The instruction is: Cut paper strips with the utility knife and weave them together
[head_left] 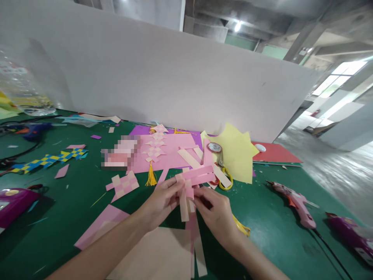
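Pink and cream paper strips (201,174), crossed and interlaced, are held up between both hands near the middle of the table. My left hand (166,198) pinches the strips from the left, thumb on top. On the right side, my right hand (214,210) grips their lower right part with bent fingers. Loose long strips (198,243) lie below the hands, beside a cream sheet (154,252). A woven pink and cream piece (124,186) rests left of the hands. Behind it, a woven strip with a yellow tassel (150,175) lies on a pink sheet (177,146).
Yellow-handled scissors (225,181) and yellow paper (237,155) lie behind the right hand. A pink glue gun (297,206) and a purple device (351,235) are at right. At left are a blue-yellow woven strip (49,160), another purple device (17,204) and a plastic bottle (25,89).
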The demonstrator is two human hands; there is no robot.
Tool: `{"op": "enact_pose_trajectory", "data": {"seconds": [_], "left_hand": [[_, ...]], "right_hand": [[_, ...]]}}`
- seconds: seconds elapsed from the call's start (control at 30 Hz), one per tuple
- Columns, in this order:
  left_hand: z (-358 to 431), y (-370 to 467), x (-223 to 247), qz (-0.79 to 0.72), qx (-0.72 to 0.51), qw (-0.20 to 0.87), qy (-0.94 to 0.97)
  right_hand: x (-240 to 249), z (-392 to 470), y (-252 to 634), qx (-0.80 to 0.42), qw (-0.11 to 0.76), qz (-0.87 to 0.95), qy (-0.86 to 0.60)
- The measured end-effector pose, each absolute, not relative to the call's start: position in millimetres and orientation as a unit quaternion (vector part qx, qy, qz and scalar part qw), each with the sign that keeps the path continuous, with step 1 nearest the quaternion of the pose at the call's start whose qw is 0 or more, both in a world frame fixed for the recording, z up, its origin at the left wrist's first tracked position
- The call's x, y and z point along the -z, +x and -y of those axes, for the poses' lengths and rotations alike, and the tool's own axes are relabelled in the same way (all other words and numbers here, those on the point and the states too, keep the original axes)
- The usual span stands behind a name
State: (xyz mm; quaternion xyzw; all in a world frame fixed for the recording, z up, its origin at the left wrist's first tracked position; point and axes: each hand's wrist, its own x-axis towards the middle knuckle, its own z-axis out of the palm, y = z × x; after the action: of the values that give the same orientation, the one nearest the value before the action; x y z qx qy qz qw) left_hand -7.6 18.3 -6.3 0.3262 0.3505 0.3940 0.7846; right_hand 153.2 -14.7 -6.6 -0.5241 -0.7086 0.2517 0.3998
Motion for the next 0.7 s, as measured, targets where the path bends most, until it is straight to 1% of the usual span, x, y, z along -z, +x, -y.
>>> {"op": "enact_pose_trajectory", "data": {"seconds": [0.13, 0.3, 0.37, 0.43, 0.57, 0.63, 0.7], "left_hand": [[-18, -6, 6, -0.372, -0.388, 0.776, 0.330], [-20, -5, 1, -0.370, -0.426, 0.768, 0.304], [-20, -6, -2, -0.373, -0.435, 0.764, 0.296], [-21, -6, -6, -0.369, -0.441, 0.764, 0.292], [-20, -6, -9, -0.352, -0.437, 0.769, 0.305], [-19, -6, -8, -0.358, -0.431, 0.768, 0.310], [-19, -6, -6, -0.364, -0.426, 0.767, 0.312]], "right_hand": [[6, 15, 152, -0.257, 0.382, 0.702, -0.544], [2, 8, 164, -0.222, 0.380, 0.666, -0.603], [1, 3, 172, -0.233, 0.372, 0.653, -0.617], [2, -2, 177, -0.286, 0.368, 0.639, -0.611], [2, -5, 178, -0.479, 0.350, 0.589, -0.549], [0, -4, 175, -0.517, 0.350, 0.570, -0.535], [0, -3, 174, -0.514, 0.357, 0.565, -0.537]]}}
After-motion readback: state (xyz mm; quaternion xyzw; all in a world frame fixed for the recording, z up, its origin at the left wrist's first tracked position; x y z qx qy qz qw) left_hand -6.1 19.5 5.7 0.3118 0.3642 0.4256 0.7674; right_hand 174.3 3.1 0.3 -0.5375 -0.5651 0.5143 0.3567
